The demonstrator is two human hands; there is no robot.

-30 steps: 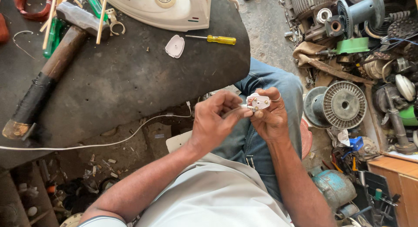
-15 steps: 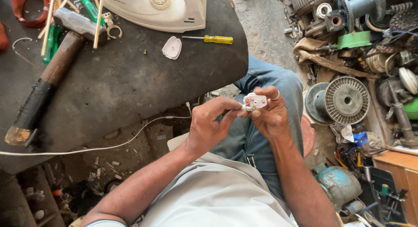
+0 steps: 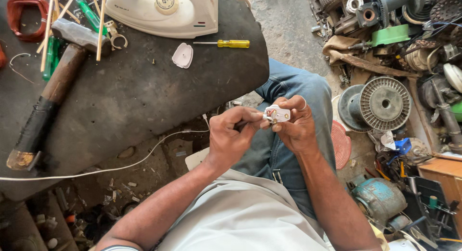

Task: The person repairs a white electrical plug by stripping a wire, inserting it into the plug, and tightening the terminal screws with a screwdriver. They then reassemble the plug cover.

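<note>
A small white electrical plug (image 3: pixel 278 114), opened with its brass terminals showing, sits between both hands above my lap. My right hand (image 3: pixel 294 126) grips the plug body. My left hand (image 3: pixel 233 135) pinches at the plug's left side, where a thin white cord (image 3: pixel 144 157) comes in; whether it holds a tool I cannot tell. The plug's white cover (image 3: pixel 183 55) lies on the dark round table (image 3: pixel 134 102), next to a yellow-handled screwdriver (image 3: pixel 228 43).
A white clothes iron (image 3: pixel 163 12) lies at the table's far edge. A large hammer (image 3: pixel 53 82), green screwdrivers (image 3: pixel 89 12) and wooden sticks lie on the left. Motor parts, a ribbed metal spool (image 3: pixel 382 104) and scrap fill the floor at right.
Both hands and the plug stay in nearly the same place; the plug has turned slightly in my fingers. The view has shifted a little.
</note>
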